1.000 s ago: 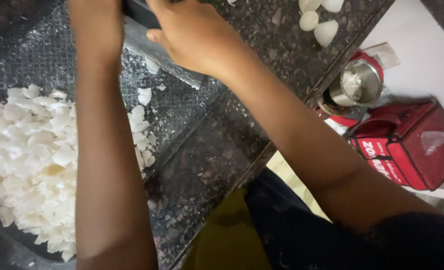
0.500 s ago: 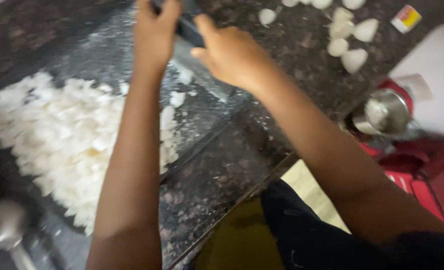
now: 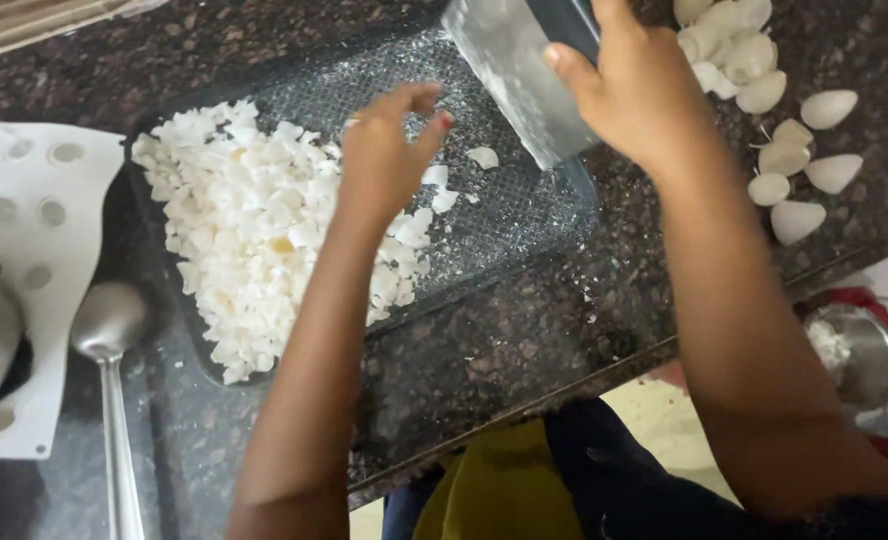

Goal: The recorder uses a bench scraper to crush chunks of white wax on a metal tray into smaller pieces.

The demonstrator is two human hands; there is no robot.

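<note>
1. While we look down through the head camera, our left hand (image 3: pixel 389 160) hovers over a dark tray (image 3: pixel 524 215) on the speckled granite counter (image 3: pixel 524 330), fingers loosely spread and curled, pinching nothing that we can see.
2. Our right hand (image 3: pixel 629 95) is wrapped tightly around a flat grater (image 3: pixel 519 70), a metal blade with a dark upper part, which we hold tilted with its lower edge down at the far right end of the tray.
3. Chopped white pieces (image 3: pixel 254 240) lie heaped in the left half of the tray, just beside and partly under our left wrist; a few loose bits (image 3: pixel 482 157) sit apart on the bare textured floor of the tray, between our two hands.
4. Whole pale cone-shaped chunks (image 3: pixel 794 160) are scattered on the counter to the right of our right hand, well apart from the tray.
5. Left of the tray lies a white mould sheet with round hollows (image 3: pixel 34 210), and a metal spoon (image 3: pixel 109 330) rests just beside it, bowl upward.
6. At the right edge, below the counter, we see a small steel cup (image 3: pixel 859 350) standing on something red.
</note>
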